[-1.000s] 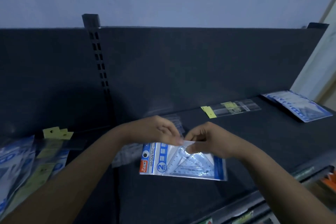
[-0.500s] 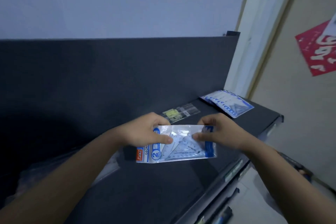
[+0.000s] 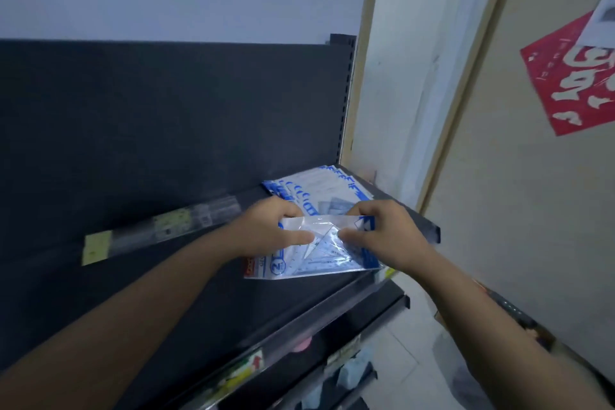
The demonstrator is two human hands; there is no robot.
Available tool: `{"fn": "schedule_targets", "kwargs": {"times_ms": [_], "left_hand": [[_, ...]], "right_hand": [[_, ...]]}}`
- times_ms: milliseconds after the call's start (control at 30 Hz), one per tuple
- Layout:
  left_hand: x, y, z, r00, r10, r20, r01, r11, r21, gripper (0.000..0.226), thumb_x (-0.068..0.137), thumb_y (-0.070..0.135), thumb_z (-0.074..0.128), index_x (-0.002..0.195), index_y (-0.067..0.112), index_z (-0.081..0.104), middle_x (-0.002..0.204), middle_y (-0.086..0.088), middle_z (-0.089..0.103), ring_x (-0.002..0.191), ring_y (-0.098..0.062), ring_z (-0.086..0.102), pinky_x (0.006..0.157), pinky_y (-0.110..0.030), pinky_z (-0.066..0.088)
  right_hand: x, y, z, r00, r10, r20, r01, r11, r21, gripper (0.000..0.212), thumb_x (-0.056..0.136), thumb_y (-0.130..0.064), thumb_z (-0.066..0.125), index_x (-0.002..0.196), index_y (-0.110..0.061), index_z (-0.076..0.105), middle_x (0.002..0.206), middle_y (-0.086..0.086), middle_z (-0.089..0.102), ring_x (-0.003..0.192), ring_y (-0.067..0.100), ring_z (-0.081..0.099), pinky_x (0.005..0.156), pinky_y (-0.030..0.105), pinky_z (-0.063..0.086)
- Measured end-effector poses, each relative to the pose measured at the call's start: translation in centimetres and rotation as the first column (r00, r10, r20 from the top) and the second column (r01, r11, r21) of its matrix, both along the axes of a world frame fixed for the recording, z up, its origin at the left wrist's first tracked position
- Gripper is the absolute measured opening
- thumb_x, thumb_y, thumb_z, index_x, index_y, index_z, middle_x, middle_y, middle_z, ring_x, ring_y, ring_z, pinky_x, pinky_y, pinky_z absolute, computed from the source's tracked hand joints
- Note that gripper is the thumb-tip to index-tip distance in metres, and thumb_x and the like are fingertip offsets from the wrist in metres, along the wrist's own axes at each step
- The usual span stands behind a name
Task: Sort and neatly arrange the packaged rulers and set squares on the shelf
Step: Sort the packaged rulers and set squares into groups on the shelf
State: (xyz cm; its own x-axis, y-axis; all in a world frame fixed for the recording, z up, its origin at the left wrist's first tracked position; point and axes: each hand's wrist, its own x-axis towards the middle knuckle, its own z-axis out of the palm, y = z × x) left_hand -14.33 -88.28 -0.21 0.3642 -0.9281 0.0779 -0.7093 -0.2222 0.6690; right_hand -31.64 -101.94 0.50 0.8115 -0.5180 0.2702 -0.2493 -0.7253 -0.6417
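Set-square packet point(image 3: 312, 250): a thin clear sleeve with blue print, flat triangles inside. It is judged light, the plastic inside stiff, the film slick and easily creased. The contents would likely slide if the packet tips. Best hold is at the two short edges or the top corners, thumb above and fingers below, keeping it level.

Position: the packet is held just above the front part of the shelf point(image 3: 233, 309), near its right end and roughly flat. A stack of matching packets point(image 3: 319, 190) lies at 12 o'clock from it, against the back panel and just beyond the knuckles. A long ruler packet point(image 3: 159, 230) lies at 9 to 10 o'clock, well apart.

Left hand point(image 3: 266, 226): forearm reaching forward, thumb laid across the top film, fingers curled under the left part. It pinches the packet.

Right hand point(image 3: 386, 233): mirrored, thumb on top pointing inward, fingers under the right edge. Underside contact is hidden, so it is probably a pinch grip as well.

The thumb tips nearly meet at the packet's centre.
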Motion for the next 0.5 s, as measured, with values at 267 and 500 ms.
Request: {"fn": "schedule_targets", "kwargs": {"times_ms": [267,500], "left_hand": [[-1.3,-8.8,-0.4,0.974,0.175,0.142,-0.176,0.984,-0.008,0.028,0.077,0.046,0.071,0.063,0.026,0.059,0.064,0.008,0.058,0.057,-0.004,0.05,0.057,-0.025,0.041],[2.0,-12.8,-1.1,0.963,0.153,0.222,-0.203,0.953,0.224,0.024,0.076,0.045,0.073,0.07,0.036,0.052,0.079,0.013,0.056,0.075,-0.005,0.056,0.065,-0.025,0.046]], "right_hand": [[0.9,-10.9,-0.4,0.993,0.117,-0.032,-0.116,0.993,0.04,0.009,0.08,-0.024,0.073,0.087,-0.019,0.072,0.089,0.0,0.074,0.077,0.014,0.066,0.069,0.034,0.055],[5.5,-16.3,-2.3,0.961,0.256,-0.103,-0.259,0.966,-0.014,0.013,0.081,-0.027,0.072,0.084,-0.014,0.072,0.085,-0.002,0.07,0.079,0.021,0.063,0.07,0.033,0.048]]}}
